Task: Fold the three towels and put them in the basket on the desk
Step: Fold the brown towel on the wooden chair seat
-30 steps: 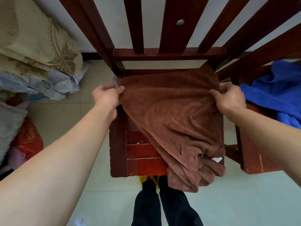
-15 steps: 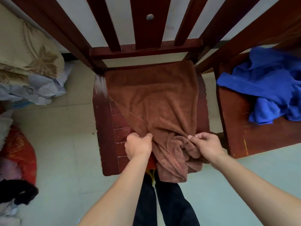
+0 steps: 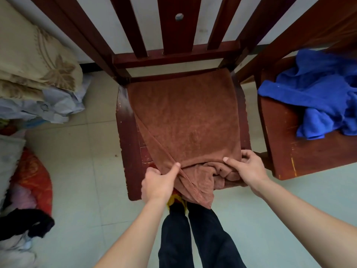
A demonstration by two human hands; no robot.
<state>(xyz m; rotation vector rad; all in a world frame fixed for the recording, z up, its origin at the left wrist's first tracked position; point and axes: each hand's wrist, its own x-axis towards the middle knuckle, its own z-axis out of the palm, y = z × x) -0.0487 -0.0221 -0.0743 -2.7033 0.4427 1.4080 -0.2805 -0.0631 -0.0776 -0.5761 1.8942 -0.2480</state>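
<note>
Spread on the chair [image 3: 127,144], the brown towel [image 3: 185,120] looks soft, light and limp, likely to sag unless held by its corners, and the left grip [image 3: 157,182] and right grip [image 3: 249,169] each pinch its bunched near edge.

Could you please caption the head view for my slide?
Left hand and right hand pinch the brown towel spread on a chair; a blue towel lies on the next chair.

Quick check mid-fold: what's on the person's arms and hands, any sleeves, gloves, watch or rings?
Nothing worn that shows. The left hand and right hand are ungloved, no rings visible; left forearm and right forearm are bare to the frame edge, no sleeves, watch or bands.
</note>
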